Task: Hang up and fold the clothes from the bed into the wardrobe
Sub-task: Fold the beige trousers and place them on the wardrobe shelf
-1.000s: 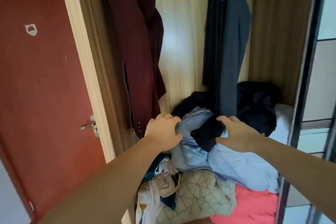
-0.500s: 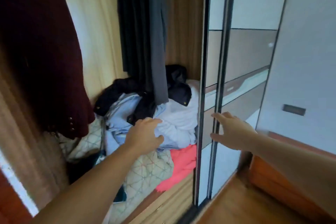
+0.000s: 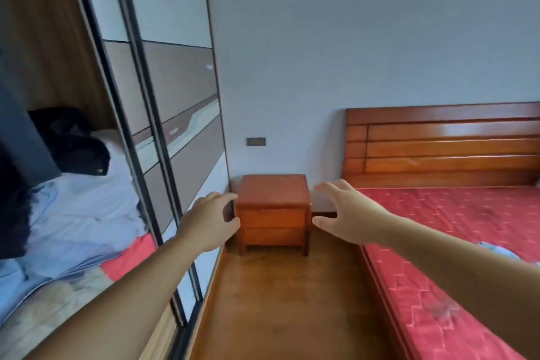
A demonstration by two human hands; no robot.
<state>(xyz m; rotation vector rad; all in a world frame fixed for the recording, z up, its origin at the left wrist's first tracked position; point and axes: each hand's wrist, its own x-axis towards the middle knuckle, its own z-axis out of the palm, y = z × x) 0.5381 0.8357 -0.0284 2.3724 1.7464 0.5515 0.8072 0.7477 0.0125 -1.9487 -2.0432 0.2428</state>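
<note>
**Q:** Two hands were in view; what did each hold?

**A:** Nothing. Your left hand (image 3: pixel 209 221) hung with fingers loosely curled, and your right hand (image 3: pixel 346 213) was spread flat. Both hovered in front of the bedside cabinet (image 3: pixel 273 210), touching nothing.

**Q:** Where were the clothes?

**A:** A heap of pale blue and dark clothes (image 3: pixel 73 207) lay inside the wardrobe (image 3: pixel 163 131). Near the right edge of the bed (image 3: pixel 455 231) lay something pale, too blurred to identify.

**Q:** Which step was in hand?

**A:** Judged from your empty hands, you were between loads. The next move called for facing the bed and checking for another garment.
</note>
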